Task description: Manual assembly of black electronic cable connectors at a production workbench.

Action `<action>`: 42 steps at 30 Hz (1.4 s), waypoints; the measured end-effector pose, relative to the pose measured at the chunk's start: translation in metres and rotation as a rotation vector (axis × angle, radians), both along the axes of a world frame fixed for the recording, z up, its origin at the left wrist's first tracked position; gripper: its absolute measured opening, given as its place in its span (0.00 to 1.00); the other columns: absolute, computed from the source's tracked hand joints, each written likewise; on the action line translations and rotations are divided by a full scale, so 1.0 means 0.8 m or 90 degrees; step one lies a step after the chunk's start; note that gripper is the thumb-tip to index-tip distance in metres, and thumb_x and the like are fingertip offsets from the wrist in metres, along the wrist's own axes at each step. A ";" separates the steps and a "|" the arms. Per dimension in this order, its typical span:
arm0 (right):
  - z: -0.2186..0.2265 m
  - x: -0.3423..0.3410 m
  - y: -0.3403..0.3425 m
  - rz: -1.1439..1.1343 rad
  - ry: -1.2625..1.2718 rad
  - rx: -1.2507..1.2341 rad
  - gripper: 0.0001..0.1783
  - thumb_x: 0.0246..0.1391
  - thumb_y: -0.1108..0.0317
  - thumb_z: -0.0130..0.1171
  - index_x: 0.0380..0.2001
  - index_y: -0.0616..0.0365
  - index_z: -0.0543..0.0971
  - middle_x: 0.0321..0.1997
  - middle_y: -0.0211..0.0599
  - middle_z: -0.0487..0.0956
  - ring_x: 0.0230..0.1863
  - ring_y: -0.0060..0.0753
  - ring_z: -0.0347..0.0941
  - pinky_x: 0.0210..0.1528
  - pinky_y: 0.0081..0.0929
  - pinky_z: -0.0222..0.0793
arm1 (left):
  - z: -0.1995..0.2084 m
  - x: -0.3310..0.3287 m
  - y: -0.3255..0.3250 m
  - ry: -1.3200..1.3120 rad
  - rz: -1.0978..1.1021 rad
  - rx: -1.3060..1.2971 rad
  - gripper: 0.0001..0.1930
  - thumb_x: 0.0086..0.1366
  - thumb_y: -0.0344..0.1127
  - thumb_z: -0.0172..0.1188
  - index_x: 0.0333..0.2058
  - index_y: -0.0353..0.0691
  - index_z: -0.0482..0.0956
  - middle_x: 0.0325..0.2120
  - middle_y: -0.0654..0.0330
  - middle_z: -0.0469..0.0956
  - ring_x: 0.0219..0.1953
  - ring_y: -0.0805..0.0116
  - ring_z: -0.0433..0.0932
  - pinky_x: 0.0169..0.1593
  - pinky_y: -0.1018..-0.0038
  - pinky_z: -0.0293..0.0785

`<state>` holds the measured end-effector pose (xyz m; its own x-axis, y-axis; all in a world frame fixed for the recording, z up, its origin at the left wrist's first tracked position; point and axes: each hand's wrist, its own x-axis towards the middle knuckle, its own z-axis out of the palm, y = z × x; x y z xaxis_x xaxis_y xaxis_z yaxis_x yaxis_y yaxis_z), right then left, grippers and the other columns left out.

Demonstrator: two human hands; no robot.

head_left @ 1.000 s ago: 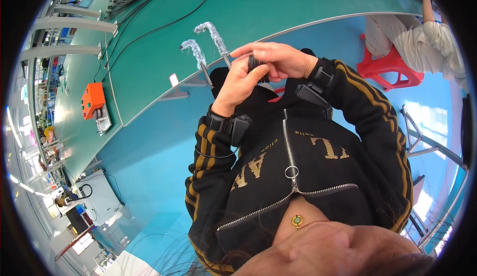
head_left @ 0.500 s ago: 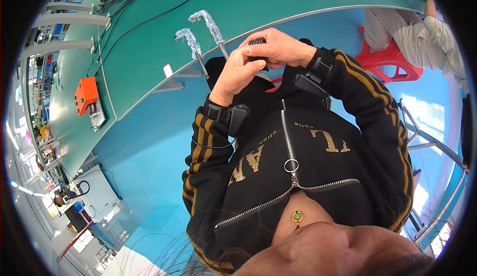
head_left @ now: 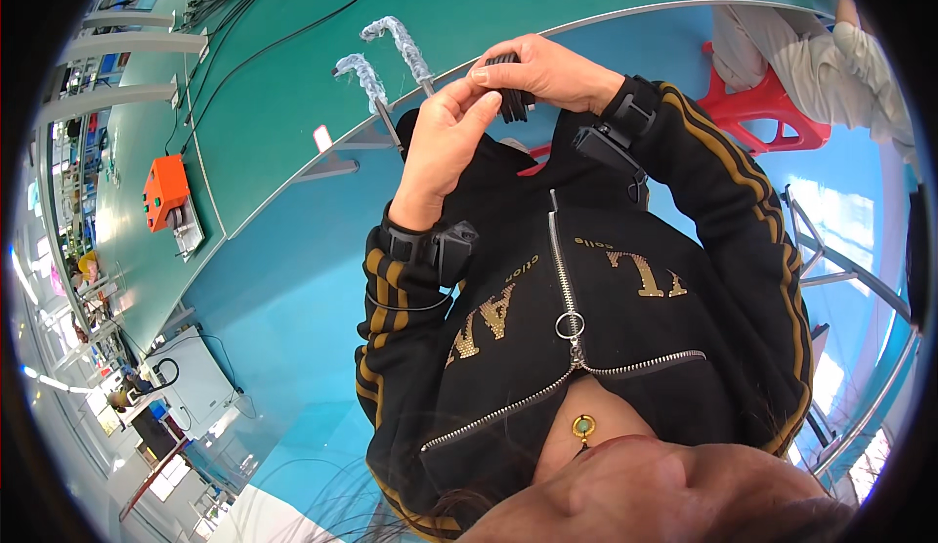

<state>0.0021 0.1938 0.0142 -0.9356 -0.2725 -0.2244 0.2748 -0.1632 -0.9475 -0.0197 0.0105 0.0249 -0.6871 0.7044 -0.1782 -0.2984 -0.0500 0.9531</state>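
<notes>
Over my lap, just off the front edge of the green table, I hold a small coil of black cable (head_left: 514, 104). My right hand (head_left: 557, 74) is closed round its upper part, thumb across the loops. Meeting it from the left, my left hand (head_left: 440, 147) has its thumb and fingers pinched at the coil's near side; the exact spot they grip is partly hidden. The lower loops hang free below my right fingers. Both wrists carry black strapped-on devices.
Two bent metal rods, a left wrapped hook (head_left: 362, 79) and a right wrapped hook (head_left: 399, 40), rise by the table edge (head_left: 283, 177). An orange box with green buttons (head_left: 166, 191) stands left. Black cables (head_left: 283, 40) cross the tabletop. A person sits on a red stool (head_left: 772, 113) at right.
Both hands have lifted slightly away from my body. My left thumb has slid off the front of the coil and the coil has tipped, so more of its loops show.
</notes>
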 end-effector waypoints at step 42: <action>0.018 0.027 -0.010 0.073 -0.011 0.024 0.31 0.56 0.60 0.59 0.60 0.58 0.62 0.56 0.46 0.70 0.44 0.26 0.73 0.40 0.24 0.74 | -0.025 0.022 0.009 -0.024 -0.091 0.007 0.09 0.67 0.35 0.55 0.38 0.34 0.75 0.28 0.59 0.77 0.27 0.74 0.75 0.31 0.81 0.69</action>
<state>0.0236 0.1860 0.0283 -0.8948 -0.3681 -0.2527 0.3060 -0.0935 -0.9474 -0.0020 0.0177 0.0046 -0.5728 0.7965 -0.1937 -0.3394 -0.0154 0.9405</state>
